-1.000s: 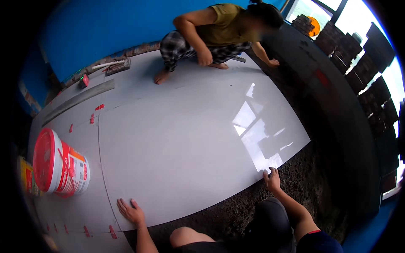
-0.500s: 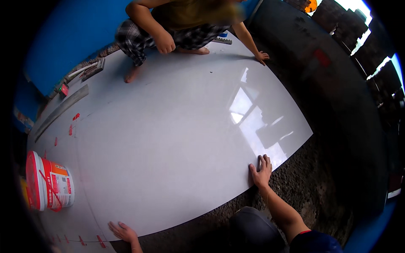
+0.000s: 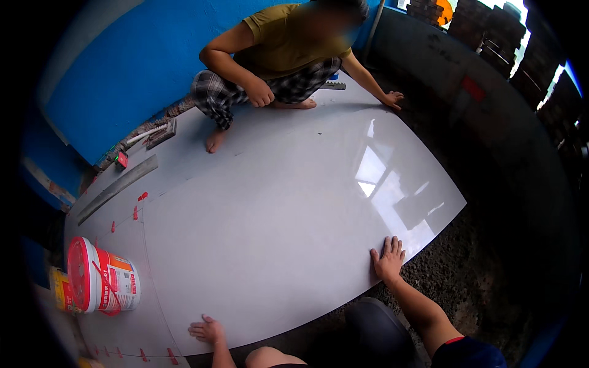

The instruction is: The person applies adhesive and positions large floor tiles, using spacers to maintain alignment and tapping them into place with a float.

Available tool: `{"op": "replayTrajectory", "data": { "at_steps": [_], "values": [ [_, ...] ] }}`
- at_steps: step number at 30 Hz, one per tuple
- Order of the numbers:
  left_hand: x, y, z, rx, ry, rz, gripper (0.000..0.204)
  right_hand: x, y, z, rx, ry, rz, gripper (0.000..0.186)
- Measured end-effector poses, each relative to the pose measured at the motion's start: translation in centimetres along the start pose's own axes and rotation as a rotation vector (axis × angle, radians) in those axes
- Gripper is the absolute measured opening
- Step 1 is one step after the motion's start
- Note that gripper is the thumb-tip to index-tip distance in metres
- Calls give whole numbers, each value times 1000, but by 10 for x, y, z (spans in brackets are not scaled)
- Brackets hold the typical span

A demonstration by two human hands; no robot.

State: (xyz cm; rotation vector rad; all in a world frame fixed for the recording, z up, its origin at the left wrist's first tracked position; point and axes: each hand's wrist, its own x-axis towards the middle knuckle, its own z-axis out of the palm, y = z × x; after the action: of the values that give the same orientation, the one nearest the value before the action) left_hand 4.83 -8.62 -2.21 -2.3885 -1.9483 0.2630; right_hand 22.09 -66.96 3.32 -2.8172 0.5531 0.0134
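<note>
A large glossy pale grey floor tile (image 3: pixel 264 233) lies in front of me, its near and right edges bordering dark, rough mortar. My left hand (image 3: pixel 207 330) rests flat on its near left part, close to the front edge, fingers stretched out. Palm down on the near right edge, my right hand (image 3: pixel 389 260) has its fingers spread. Neither hand holds anything. Across from me a co-worker (image 3: pixel 270 67) squats barefoot on the tiles. One co-worker's hand (image 3: pixel 392 100) touches the far right edge; the other hangs over a knee.
Red tile-levelling pieces (image 3: pixel 135 213) stand along the joints at left. A white and red bucket (image 3: pixel 116 282) lies tilted there, beside a yellow container (image 3: pixel 59 288). Farther back are a grey metal strip (image 3: pixel 119 187) and a trowel (image 3: pixel 162 134). A dark low wall (image 3: pixel 454 92) bounds the right.
The view has shifted, so the scene sits farther right and lower, and more of the co-worker shows. Both my hands stay on the tile, the right one's fingers a little more spread.
</note>
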Motion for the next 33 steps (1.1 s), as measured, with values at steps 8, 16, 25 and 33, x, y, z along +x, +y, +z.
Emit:
{"op": "replayTrajectory", "data": {
  "at_steps": [8,16,25,33],
  "values": [
    [-62,62,-25,-137,-234,286,95,8,4,16,-149,-12,-163,74],
    [-59,77,-32,-267,-90,263,98,23,-13,28,-100,135,-141,70],
    [-31,111,-11,-272,195,25,95,35,-4,35,-212,107,-109,69],
    [15,125,-5,-4,257,-67,86,39,-18,24,-121,19,-16,75]
  ]
}}
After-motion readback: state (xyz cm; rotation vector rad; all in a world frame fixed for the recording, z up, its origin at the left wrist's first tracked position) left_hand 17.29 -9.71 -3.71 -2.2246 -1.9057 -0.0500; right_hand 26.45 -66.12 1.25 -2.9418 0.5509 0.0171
